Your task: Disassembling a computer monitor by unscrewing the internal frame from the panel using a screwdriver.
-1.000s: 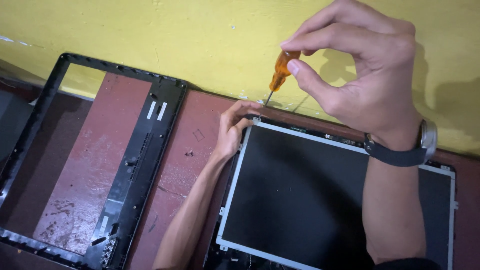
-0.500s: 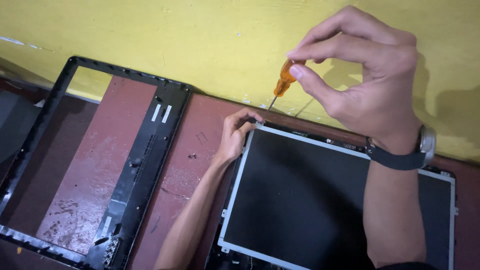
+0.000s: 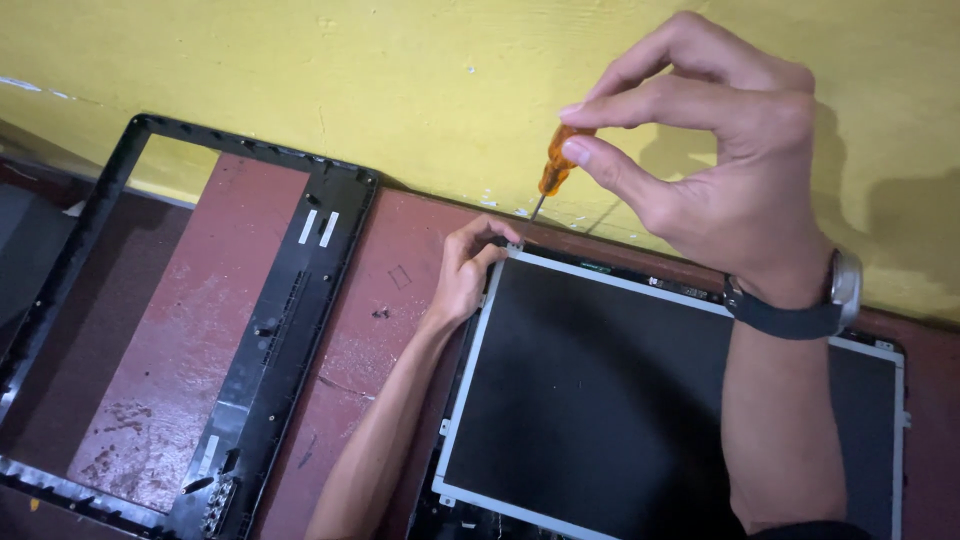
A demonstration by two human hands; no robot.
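Up near the yellow wall [image 3: 300,60], our right hand [image 3: 720,170] pinches the small screwdriver with the translucent orange handle [image 3: 556,160] between thumb and the first two fingers, clamped on the handle's top end. The thin metal shaft slants down and left, and its tip meets the top left corner of the flat dark display panel with the silver metal frame [image 3: 640,400], just beside our other fingertips. On the right wrist we wear a wristwatch with a dark strap and a pale case [image 3: 830,300].

Our left hand [image 3: 470,270] lies on that same corner of the panel, fingers curled together and pressing on the silver edge (the thumb side rests against the frame's left rail); it grips nothing that we can lift, only bears down on the corner. The left forearm runs down along the panel's left side towards the bottom of the view.

The panel lies flat on the reddish-brown table [image 3: 390,300], close under the wall, with a black housing showing beneath its lower left corner. Well apart to the left lies a black plastic screen bezel [image 3: 290,330], an open rectangle through which the worn table surface shows; two small white strips sit on its right bar.
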